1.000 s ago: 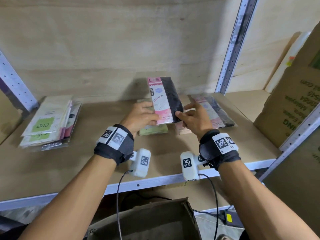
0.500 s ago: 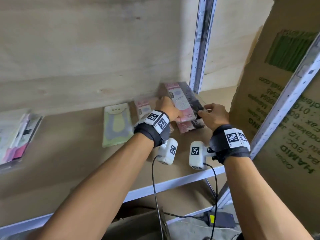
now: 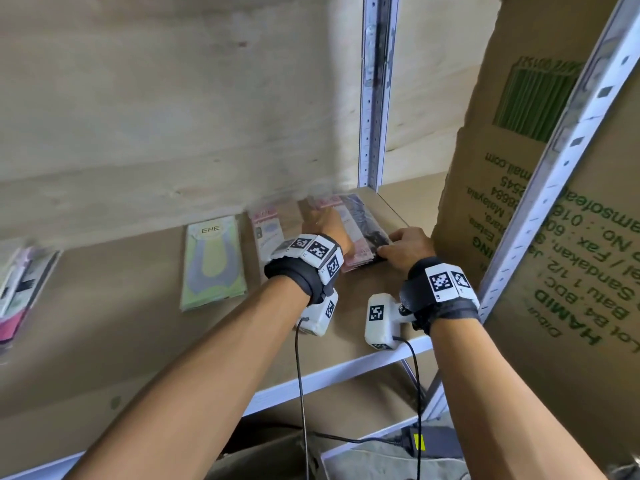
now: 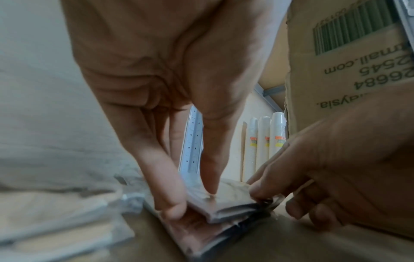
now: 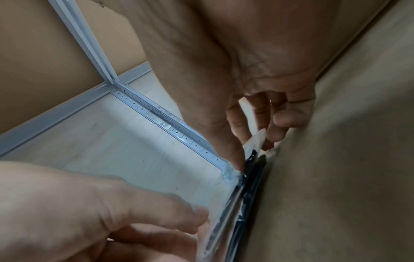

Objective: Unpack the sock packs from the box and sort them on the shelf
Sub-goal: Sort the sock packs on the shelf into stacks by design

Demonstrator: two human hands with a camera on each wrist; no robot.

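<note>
A pink-and-black sock pack [image 3: 362,226] lies on top of a pile of like packs at the right end of the shelf [image 3: 104,341], near the upright post [image 3: 375,98]. My left hand [image 3: 318,220] pinches its left edge between thumb and fingers [image 4: 172,205]. My right hand [image 3: 388,245] pinches the near right corner by its plastic rim [image 5: 255,141]. In the left wrist view the pack [image 4: 230,207] rests on the pile, though how flat it lies is blurred.
Left of the pile lie a pink pack [image 3: 266,226], a green ENE pack [image 3: 213,261] and, at the far left, a mixed stack [image 3: 20,285]. A big printed carton [image 3: 519,220] stands close on the right. An open box [image 3: 273,459] sits below the shelf.
Both hands carried the pink-and-black pack from mid-shelf to the right and lowered it onto the pile by the post. The head view swung right with them.
</note>
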